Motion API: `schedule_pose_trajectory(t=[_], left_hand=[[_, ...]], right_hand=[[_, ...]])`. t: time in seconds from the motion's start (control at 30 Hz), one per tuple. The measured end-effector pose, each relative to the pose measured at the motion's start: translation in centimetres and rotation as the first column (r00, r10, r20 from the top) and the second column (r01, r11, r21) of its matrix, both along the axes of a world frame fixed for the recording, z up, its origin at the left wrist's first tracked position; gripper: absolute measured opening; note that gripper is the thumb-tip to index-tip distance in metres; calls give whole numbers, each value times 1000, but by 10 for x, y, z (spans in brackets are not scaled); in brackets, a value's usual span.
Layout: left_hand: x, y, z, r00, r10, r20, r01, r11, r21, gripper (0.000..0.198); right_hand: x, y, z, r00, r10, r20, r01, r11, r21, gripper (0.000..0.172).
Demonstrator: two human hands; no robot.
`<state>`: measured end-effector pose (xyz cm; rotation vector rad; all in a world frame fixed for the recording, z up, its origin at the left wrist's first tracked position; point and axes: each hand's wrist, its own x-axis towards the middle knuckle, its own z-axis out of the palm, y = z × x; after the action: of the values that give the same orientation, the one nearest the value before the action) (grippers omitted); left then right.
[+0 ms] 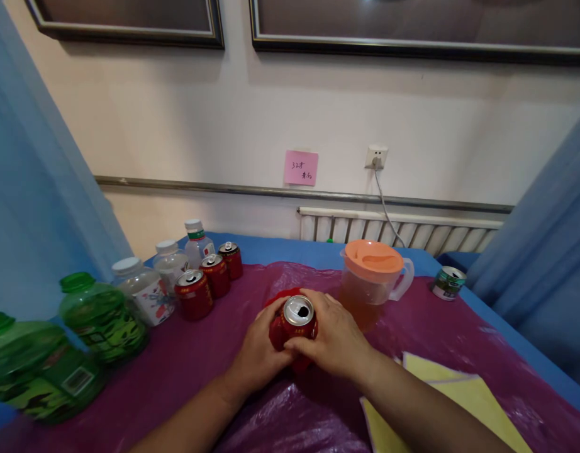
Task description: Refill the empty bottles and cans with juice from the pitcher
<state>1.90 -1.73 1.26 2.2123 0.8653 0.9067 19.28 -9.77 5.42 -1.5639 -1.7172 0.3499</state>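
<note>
Both of my hands are wrapped round an opened red drink can (297, 316) standing on the purple plastic sheet (190, 365) in the middle of the table. My left hand (259, 352) grips its left side and my right hand (331, 338) covers its right side and front. A red cloth-like thing (277, 330) shows round the can's base, between my fingers. The can's silver top faces up with the tab hole open.
Three more red cans (194, 294) line up at the left, with clear bottles (141, 289) and green bottles (101, 318) beside them. A pitcher with an orange lid (372, 283) stands just behind my right hand. A green can (448, 282) sits far right. Yellow paper (460, 396) lies near right.
</note>
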Motion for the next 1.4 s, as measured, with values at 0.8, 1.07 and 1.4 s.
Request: schedule_pose_trajectory(t=[0.8,1.07,1.4], left_hand=[[2,32,-22,999,5,-48,0,995,103,72],[2,40,-29,997,4,-79,5,994,111,69],[-3,45,-36,998,-2,-69,7,997,79,64]], right_hand=[[136,-126,16,821,-541,-182,563,820,102,56],[298,-121,-38,404,-904,-138,914,405,24,64],[338,-81,-71,353,-935,-20,935,354,-33,61]])
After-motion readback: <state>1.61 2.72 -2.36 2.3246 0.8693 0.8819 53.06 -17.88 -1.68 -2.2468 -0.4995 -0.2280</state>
